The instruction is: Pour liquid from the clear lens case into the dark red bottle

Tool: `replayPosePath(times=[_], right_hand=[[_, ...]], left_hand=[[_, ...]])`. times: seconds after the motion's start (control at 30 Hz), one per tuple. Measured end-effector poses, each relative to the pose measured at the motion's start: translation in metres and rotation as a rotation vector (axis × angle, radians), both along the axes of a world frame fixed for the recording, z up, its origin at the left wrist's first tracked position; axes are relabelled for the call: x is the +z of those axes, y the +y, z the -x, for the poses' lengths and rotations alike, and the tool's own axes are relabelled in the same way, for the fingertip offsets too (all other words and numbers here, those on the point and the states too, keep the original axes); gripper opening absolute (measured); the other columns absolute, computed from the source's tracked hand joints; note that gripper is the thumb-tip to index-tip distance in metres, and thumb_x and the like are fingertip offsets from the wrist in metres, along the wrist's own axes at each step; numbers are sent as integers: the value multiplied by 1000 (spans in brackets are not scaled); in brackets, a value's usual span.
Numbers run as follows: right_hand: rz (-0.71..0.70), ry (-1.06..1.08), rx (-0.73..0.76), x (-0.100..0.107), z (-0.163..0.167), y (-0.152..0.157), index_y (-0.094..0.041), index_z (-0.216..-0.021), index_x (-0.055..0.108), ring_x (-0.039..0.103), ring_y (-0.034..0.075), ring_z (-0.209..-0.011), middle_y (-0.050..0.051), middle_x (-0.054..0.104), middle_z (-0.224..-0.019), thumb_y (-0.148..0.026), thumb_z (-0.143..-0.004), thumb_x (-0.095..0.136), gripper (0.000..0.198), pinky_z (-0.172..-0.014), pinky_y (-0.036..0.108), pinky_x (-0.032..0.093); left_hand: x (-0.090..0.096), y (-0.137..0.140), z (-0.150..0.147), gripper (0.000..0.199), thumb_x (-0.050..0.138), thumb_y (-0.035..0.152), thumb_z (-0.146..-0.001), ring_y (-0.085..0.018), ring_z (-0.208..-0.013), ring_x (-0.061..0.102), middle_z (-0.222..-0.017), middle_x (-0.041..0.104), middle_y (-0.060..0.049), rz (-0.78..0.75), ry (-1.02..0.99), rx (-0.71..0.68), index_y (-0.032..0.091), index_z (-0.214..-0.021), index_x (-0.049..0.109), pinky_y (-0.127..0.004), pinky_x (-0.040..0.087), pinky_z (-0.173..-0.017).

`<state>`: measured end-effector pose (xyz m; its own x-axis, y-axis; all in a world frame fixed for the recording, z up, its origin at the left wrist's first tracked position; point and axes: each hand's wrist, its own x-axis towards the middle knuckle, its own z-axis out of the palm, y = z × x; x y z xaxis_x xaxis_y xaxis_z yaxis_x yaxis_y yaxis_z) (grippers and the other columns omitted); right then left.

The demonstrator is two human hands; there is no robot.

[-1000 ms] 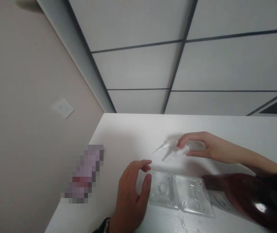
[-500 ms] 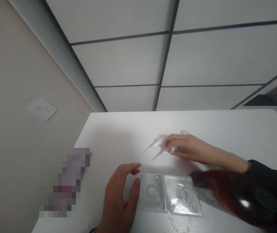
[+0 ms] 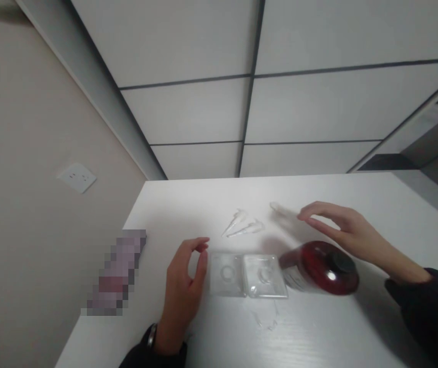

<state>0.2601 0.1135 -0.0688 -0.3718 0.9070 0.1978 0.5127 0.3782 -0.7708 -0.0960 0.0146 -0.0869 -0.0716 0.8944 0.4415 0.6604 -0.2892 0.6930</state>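
Note:
My left hand (image 3: pixel 185 281) rests by the left edge of a clear plastic tray, fingers curved and thumb apart, with nothing in it. The tray (image 3: pixel 246 276) has two square halves, each with a raised ring. My right hand (image 3: pixel 341 227) hovers at the right, fingers stretched and holding nothing. Just beyond its fingertips lies a small clear piece (image 3: pixel 276 206), too faint to name. Two clear, thin-tipped plastic pieces (image 3: pixel 235 222) lie behind the tray, their tips toward the left. Right of the tray stands a dark red bottle (image 3: pixel 310 260) with a dark cap, below my right hand.
A pixelated flat object (image 3: pixel 117 271) lies at the left edge of the white table (image 3: pixel 203 199). Some thin clear bits (image 3: pixel 267 317) lie in front of the tray. A wall socket (image 3: pixel 77 178) is at the left, and pale panels (image 3: pixel 184 112) rise behind.
My right hand has left the thin-tipped plastic pieces and moved right, above the bottle. Those pieces now lie closer together. The view has shifted; my left hand stays by the tray.

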Motion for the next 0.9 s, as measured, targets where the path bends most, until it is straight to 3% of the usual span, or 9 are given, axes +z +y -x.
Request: replayPosePath(times=[0.13, 0.2, 0.27, 0.33, 0.4, 0.5, 0.6, 0.7, 0.9], right_hand=[[108, 334, -336, -24, -13, -65, -26, -105, 73, 72, 24, -110, 8, 76, -110, -66, -96, 63, 43, -102, 41, 57], [132, 455, -246, -40, -2, -89, -25, -127, 68, 68, 28, -125, 13, 71, -133, -76, -93, 60, 62, -112, 47, 53], [88, 430, -230, -47, 16, -102, -26, -147, 54, 55, 33, -143, 15, 58, -153, -75, -77, 80, 89, -123, 52, 43], [69, 347, -278, -42, 32, -105, -26, -152, 49, 49, 33, -148, 15, 54, -158, -63, -70, 90, 98, -127, 54, 35], [50, 317, -276, -31, 40, -104, -23, -145, 55, 55, 34, -143, 15, 59, -151, -57, -71, 89, 88, -126, 54, 37], [-19, 324, -299, -19, 33, -109, -21, -138, 60, 60, 34, -136, 15, 65, -142, -55, -71, 88, 80, -122, 54, 41], [-66, 346, -277, -17, 20, -126, -24, -145, 56, 58, 33, -139, 14, 60, -150, -55, -73, 89, 85, -123, 53, 41], [-26, 349, -197, -18, 16, -147, -24, -144, 56, 57, 34, -140, 14, 60, -149, -55, -71, 90, 86, -123, 53, 41], [114, 363, -44, -18, 38, -179, -22, -143, 62, 57, 38, -141, 16, 63, -147, -52, -64, 95, 91, -124, 57, 40]], left_hand=[[-11, 6, 6, 25, 52, 36, -104, -20, -97, 73, -105, 77, -6, 0, -21, 40, 20, -110, 71, -36, 60, -89], [-12, 9, 7, 28, 51, 39, -103, -23, -102, 73, -108, 77, -8, 0, -51, 71, 20, -108, 71, -40, 60, -91], [-9, 6, 5, 30, 52, 40, -101, -25, -103, 72, -109, 77, -9, -19, -67, 107, 19, -107, 72, -42, 60, -91], [-1, -4, 2, 30, 52, 40, -101, -25, -105, 72, -110, 77, -10, -42, -59, 111, 19, -107, 72, -44, 59, -93], [9, -19, -1, 28, 52, 39, -101, -24, -106, 71, -110, 76, -9, -66, -45, 97, 19, -107, 71, -43, 59, -94], [24, -43, -5, 27, 52, 37, -102, -23, -104, 72, -108, 76, -9, -79, -23, 69, 19, -106, 71, -41, 60, -95], [41, -62, -13, 27, 52, 36, -103, -23, -105, 72, -109, 76, -9, -66, 5, 18, 19, -109, 72, -41, 60, -96], [61, -74, -35, 28, 52, 33, -104, -23, -109, 73, -115, 77, -9, -54, 55, -145, 21, -117, 72, -42, 60, -101], [91, -84, -98, 45, 54, 29, -105, -25, -138, 62, -148, 67, -12, 31, 100, -674, 21, -148, 58, -50, 48, -120]])
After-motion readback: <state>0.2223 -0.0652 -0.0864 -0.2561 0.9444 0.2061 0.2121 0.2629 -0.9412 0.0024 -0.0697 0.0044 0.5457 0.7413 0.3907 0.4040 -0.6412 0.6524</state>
